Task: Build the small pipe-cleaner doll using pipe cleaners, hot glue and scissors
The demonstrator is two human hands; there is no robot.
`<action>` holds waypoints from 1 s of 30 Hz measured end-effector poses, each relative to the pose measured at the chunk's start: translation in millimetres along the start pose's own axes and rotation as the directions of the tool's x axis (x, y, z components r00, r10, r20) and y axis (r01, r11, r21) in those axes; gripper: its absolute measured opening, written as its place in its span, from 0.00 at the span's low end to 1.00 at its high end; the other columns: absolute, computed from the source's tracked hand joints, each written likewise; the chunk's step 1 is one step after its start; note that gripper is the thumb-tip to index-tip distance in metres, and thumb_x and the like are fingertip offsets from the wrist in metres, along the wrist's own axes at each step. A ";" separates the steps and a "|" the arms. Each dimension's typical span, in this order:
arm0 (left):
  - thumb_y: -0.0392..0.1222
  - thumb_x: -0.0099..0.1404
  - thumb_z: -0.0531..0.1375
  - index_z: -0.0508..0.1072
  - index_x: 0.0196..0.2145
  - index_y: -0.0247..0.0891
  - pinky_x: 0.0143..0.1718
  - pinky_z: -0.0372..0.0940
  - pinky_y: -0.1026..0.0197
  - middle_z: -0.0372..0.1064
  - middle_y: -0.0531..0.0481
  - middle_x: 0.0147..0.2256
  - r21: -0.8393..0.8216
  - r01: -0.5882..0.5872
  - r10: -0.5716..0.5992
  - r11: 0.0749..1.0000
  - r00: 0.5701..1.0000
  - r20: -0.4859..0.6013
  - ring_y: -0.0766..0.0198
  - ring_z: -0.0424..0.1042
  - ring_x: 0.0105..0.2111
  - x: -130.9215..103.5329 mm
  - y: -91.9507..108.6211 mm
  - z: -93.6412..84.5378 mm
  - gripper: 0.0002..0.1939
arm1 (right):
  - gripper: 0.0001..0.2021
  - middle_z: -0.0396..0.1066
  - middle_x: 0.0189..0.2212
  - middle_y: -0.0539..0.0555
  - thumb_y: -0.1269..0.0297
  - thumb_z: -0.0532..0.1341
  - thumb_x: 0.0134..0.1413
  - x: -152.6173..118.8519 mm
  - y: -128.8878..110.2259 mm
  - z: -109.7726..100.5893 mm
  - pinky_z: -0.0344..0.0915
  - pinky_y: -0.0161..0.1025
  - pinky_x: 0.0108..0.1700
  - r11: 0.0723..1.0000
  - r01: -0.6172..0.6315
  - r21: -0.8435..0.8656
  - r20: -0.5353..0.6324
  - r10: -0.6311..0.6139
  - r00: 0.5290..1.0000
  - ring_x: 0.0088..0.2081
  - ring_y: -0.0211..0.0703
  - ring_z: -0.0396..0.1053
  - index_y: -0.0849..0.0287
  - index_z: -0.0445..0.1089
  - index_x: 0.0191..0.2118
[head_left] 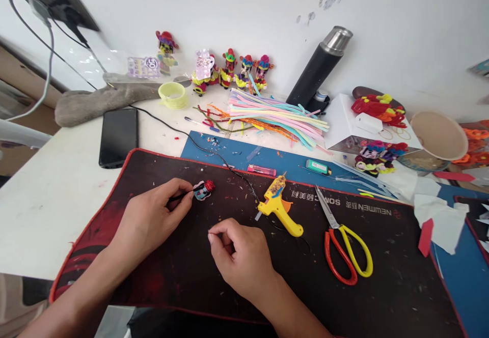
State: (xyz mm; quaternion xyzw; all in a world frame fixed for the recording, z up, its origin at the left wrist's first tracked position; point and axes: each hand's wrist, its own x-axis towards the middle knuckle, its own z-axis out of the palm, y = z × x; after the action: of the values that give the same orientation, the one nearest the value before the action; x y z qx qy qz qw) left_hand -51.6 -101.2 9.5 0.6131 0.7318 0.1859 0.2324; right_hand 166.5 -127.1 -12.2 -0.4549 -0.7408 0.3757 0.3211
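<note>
My left hand point(160, 208) is closed in a pinch on a small pipe-cleaner doll point(203, 190). The doll has a red top, a pale blue face area and a white edge, and a dark part of it runs back between my fingers. Just right of it, above the dark mat point(183, 266), my right hand point(242, 251) has its thumb and forefinger pressed together. Whatever they may hold is too small to make out. A yellow glue gun point(280, 205) lies on the mat beyond my right hand. Scissors point(346, 246) with red and yellow handles lie farther right, blades apart.
Behind the mat lie a bundle of pastel pipe cleaners point(275, 114), a pink lighter point(262, 170) and a green-labelled box point(318, 167). A phone point(118, 137), tape roll point(173, 95) and driftwood point(91, 105) are at left. A black thermos point(319, 68) leans by the wall near several finished dolls point(229, 68).
</note>
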 end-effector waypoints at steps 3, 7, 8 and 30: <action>0.56 0.70 0.57 0.77 0.41 0.47 0.33 0.64 0.61 0.82 0.56 0.34 0.002 0.013 -0.013 1.000 1.000 0.000 0.60 0.80 0.32 -0.4 0.2 0.1 0.14 | 0.07 0.69 0.20 0.45 0.65 0.60 0.68 0.0 0.2 -0.1 0.58 0.32 0.27 1.000 -0.002 -0.003 0.002 0.002 1.000 0.20 0.35 0.68 0.57 0.75 0.39; 0.55 0.69 0.57 0.77 0.41 0.46 0.33 0.64 0.62 0.82 0.57 0.34 -0.003 0.013 -0.013 1.000 1.000 -0.003 0.60 0.79 0.31 -0.4 2.3 -0.2 0.14 | 0.07 0.71 0.20 0.45 0.65 0.60 0.69 -0.3 1.1 0.2 0.59 0.32 0.27 1.000 0.000 -0.008 0.008 0.000 1.000 0.21 0.35 0.69 0.56 0.75 0.39; 0.55 0.69 0.57 0.77 0.41 0.46 0.33 0.64 0.62 0.81 0.57 0.34 -0.004 0.011 -0.011 1.000 1.000 -0.003 0.61 0.79 0.31 -0.3 2.9 -0.4 0.14 | 0.07 0.71 0.21 0.45 0.65 0.60 0.69 -0.4 1.2 0.2 0.59 0.32 0.27 1.000 0.001 -0.008 0.009 -0.001 1.000 0.21 0.35 0.69 0.56 0.75 0.39; 0.55 0.70 0.56 0.75 0.39 0.46 0.31 0.64 0.62 0.80 0.55 0.32 0.040 -0.007 0.007 0.999 1.000 -0.008 0.60 0.78 0.29 -0.1 4.0 -0.7 0.14 | 0.06 0.72 0.21 0.45 0.65 0.61 0.68 -0.2 0.5 -1.0 0.59 0.32 0.27 1.000 0.002 -0.006 0.009 -0.002 1.000 0.20 0.35 0.68 0.56 0.76 0.40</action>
State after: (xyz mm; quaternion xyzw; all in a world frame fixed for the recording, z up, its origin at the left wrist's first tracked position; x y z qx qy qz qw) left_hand -48.7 -100.6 12.3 0.6194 0.7341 0.1747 0.2165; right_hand 167.6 -126.9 -12.2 -0.4532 -0.7440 0.3753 0.3167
